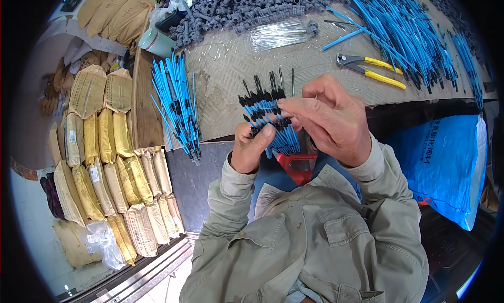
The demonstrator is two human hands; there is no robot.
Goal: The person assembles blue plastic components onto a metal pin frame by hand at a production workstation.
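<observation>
My left hand (251, 149) is wrapped round a bundle of thin blue tubes (286, 141) with black fittings on their ends. It holds the bundle above the table's front edge, with the black ends pointing away from me. At the right side of those ends, my right hand (335, 125) has its thumb and fingers pinched together. Whatever they grip is too small or hidden to make out. Just beyond the bundle, thin dark rods (292, 81) show on the table.
Loose blue tubes (176, 95) overhang the table (220, 66) at left; a larger pile (404, 32) lies far right. Yellow-handled pliers (386, 80), silver wires (278, 36) and grey fittings (226, 11) lie beyond. A cup (156, 42), brown packages (107, 135) and a blue sack (441, 166) stand around.
</observation>
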